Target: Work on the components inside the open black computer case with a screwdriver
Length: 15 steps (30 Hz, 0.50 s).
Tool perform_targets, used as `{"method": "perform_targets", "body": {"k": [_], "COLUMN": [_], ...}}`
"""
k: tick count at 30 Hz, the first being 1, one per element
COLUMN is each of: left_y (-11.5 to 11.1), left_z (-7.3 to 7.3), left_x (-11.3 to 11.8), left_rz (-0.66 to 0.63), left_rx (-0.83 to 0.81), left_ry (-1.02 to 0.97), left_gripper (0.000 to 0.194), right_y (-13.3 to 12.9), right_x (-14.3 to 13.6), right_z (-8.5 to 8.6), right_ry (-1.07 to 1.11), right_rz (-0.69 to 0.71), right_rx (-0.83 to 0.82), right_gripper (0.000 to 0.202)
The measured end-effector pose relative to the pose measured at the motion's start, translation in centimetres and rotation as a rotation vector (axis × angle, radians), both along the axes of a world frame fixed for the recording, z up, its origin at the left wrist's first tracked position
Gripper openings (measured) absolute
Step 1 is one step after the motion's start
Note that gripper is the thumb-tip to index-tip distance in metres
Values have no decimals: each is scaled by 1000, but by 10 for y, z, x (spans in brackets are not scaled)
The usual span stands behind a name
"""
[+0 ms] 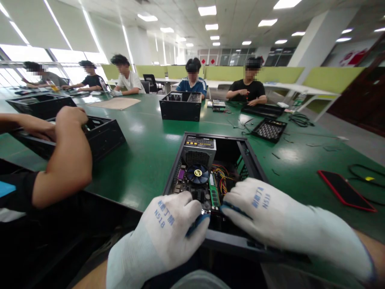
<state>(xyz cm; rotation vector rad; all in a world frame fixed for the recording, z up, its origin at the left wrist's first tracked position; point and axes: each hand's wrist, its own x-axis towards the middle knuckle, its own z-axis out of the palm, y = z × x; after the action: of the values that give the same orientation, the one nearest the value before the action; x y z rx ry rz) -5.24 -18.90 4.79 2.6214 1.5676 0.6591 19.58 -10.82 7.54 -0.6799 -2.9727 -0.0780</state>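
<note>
An open black computer case (231, 240) lies in front of me, its inside facing up. My left hand (168, 230), in a white glove with blue fingertips, reaches over its near left part. The fingers are curled in a pinch at the motherboard's near edge; what they hold, if anything, is hidden. My right hand (258, 210), gloved alike, is bent over the near right part with closed fingers beside a green memory stick (213, 192); its fingertips' contact is hidden. Beyond the hands are a CPU fan (197, 174), a power supply (200, 151) and coloured cables (221, 178).
To my left, another person's arm (72, 148) reaches into a second case (110, 138). Another case (180, 110) stands across the green table (141, 160). At right lie a red-edged black slab (345, 190), a black tray (269, 129) and cables (300, 119). Several people sit opposite.
</note>
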Motion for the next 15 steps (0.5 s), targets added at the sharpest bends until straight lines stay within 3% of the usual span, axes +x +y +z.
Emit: {"method": "perform_targets", "body": {"k": [3,7,11,15], "left_y": [0,-1,-1,0], "left_z": [0,0,0,0], "left_x": [1,1,0,0], "left_rz": [7,5,6,7], "left_rx": [16,13,0,-2], "left_ry": [4,-3,-7,-11], "left_gripper": [20,19,19,21], "right_y": [28,49,56,58], "right_x": [-17,-45,-65,-69], "right_z": [-9,-15,-20,-28], "right_ry": [-274,-624,-777,-812], "right_rz": [-37,-65,-145,-164], "right_rx": [10,-130,-251,-278], "right_gripper": [23,36,60,61]}}
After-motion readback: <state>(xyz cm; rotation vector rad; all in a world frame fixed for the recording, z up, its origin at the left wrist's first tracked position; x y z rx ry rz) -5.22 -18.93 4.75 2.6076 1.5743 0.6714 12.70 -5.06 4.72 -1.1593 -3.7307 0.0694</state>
